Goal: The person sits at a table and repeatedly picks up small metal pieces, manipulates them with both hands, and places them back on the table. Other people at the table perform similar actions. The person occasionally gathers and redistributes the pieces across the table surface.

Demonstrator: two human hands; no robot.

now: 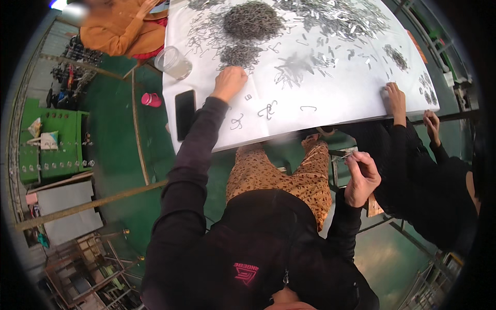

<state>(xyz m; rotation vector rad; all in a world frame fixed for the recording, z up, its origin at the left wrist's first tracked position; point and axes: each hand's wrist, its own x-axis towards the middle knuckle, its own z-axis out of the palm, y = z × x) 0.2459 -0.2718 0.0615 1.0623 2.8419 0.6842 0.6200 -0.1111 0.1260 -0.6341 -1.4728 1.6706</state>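
My left hand [231, 83] rests on the white table at the near edge of a small heap of wire hooks [240, 53]. Its fingers curl down, and whatever they hold is hidden. Off the table's front edge, over my lap at the right, my right hand [361, 178] pinches a small metal piece [347, 155] between thumb and fingertips; its exact kind is too small to tell. Between my hands, a few loose wire hooks [267, 110] lie on the white sheet, with a single hook [308, 108] farther right.
Behind the small heap is a large round pile of hooks [253, 20]. Flat metal strips [341, 20] spread at far right. A phone [185, 114] and a clear plastic jar [174, 63] stand left. A co-worker's hand [396, 103] rests on the table at right; another person's orange sleeve [116, 31] is far left.
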